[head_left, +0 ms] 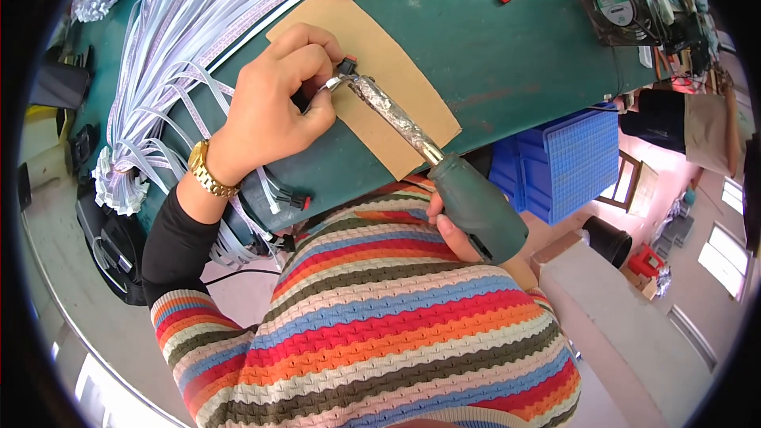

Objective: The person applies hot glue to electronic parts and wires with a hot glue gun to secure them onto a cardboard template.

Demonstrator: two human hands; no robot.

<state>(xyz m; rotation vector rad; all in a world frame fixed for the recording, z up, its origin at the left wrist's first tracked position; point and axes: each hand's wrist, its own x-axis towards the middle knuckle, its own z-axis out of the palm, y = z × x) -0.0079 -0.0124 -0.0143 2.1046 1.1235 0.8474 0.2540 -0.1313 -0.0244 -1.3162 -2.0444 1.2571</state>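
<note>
A striped multicoloured sweater (396,317) is worn with a black forearm sleeve (178,250) and gold wristwatch (208,172).

Left hand (277,95) pinching a white wire end (334,82) right by a boxy black-and-red switch (347,65), over brown cardboard (396,115) at near edge of green tabletop (507,71); right hand (453,236) gripping chunky dark-green-handled soldering iron (472,196).

The head view (fisheye) looks down, close over the table (523,55).
</note>
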